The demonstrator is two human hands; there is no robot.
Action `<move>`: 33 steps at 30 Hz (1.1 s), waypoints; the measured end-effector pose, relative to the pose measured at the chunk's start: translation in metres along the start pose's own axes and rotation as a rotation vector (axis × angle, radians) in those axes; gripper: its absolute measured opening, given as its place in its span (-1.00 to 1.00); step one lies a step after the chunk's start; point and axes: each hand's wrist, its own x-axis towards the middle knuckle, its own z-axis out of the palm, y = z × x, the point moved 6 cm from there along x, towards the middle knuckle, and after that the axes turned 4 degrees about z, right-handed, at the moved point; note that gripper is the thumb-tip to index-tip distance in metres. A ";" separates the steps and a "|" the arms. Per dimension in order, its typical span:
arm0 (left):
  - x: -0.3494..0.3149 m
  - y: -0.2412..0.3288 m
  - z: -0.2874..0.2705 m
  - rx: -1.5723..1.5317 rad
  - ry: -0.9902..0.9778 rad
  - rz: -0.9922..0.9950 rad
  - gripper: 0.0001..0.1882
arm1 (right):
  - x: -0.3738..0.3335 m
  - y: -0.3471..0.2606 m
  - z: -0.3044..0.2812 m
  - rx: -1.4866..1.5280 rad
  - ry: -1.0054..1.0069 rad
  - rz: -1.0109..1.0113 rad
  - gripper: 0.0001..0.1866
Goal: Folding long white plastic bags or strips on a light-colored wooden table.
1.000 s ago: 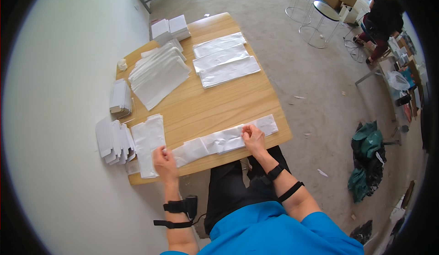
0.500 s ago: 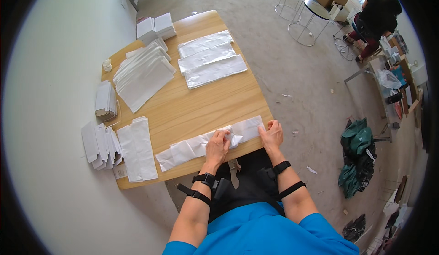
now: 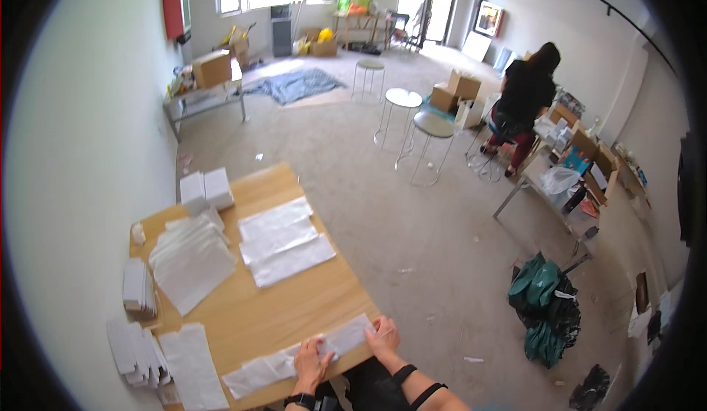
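A long folded strip of thin white paper [image 3: 258, 373] lies along the near edge of the wooden table [image 3: 294, 304]. Over its middle, my left hand [image 3: 312, 363] rests with curled fingers, gripping a fold. At the strip's right end, my right hand [image 3: 383, 337] pinches the corner between thumb and fingers. Farther back lie overlapping folded white sheets [image 3: 283, 245]. To their left spreads a fanned pile of white sheets [image 3: 193, 264]. Another white sheet [image 3: 194, 367] lies left of the strip.
White box stacks [image 3: 206, 190] and flattened white cartons [image 3: 135, 348] line the table's left side by the wall. Round stools [image 3: 433, 125] stand on the floor beyond. At the right are green and black bags [image 3: 543, 300], a cluttered table [image 3: 526, 190] and a person in black [image 3: 526, 90].
The view has tilted up, so the table sits lower and the far room with its windows shows. Both my hands stay on the white paper strip, which looks little changed.
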 end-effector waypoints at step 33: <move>-0.044 0.024 -0.017 0.487 0.158 0.265 -0.57 | 0.011 0.001 -0.007 0.012 -0.082 -0.063 -0.81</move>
